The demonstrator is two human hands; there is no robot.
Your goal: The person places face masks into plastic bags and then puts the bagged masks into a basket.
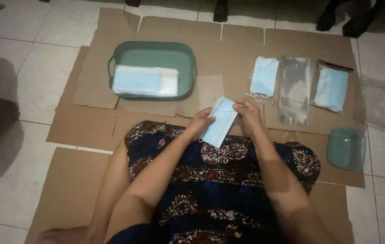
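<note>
A blue face mask (219, 121) is pinched above the lap by left hand (200, 121) and right hand (248, 113); a green basket (122, 50) of packed masks (145, 81) lies ahead; loose masks (265, 76), clear bags (294, 88) and a green lid (346, 148) are rightward; nothing is between.

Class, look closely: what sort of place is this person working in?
Probably a home floor used as a makeshift packing spot: flattened cardboard over floor tiles, a green basket of packed masks, and clear sleeves.

Three mask piles (265, 76), one basket (154, 50), one lid (346, 148)
</note>
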